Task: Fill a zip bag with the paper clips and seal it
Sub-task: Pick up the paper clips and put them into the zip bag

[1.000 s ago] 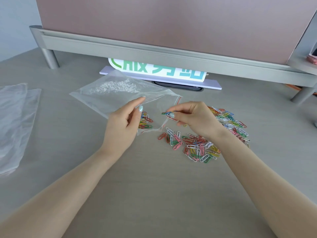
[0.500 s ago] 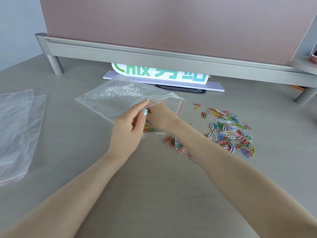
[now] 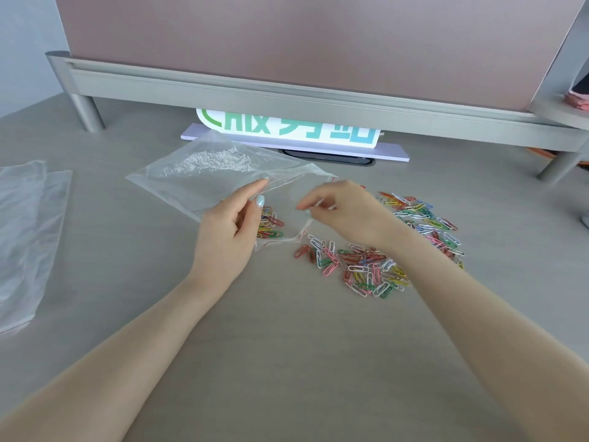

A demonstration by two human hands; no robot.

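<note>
The left hand (image 3: pixel 229 231) pinches the upper lip of the zip bag (image 3: pixel 204 173), keeping its mouth open on the desk (image 3: pixel 287 330). The right hand (image 3: pixel 344 212) sits at that mouth, fingers curled; whether its grip holds a clip I cannot tell. A few clips (image 3: pixel 269 223) lie inside, just beside the left grip. Filling is early: most paper clips (image 3: pixel 360 269) lie loose below the right wrist, needing another scoop.

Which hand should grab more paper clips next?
The right hand, probably. It hovers at the bag mouth, just above the loose paper clips on the table. The left hand is busy holding the bag open.
</note>
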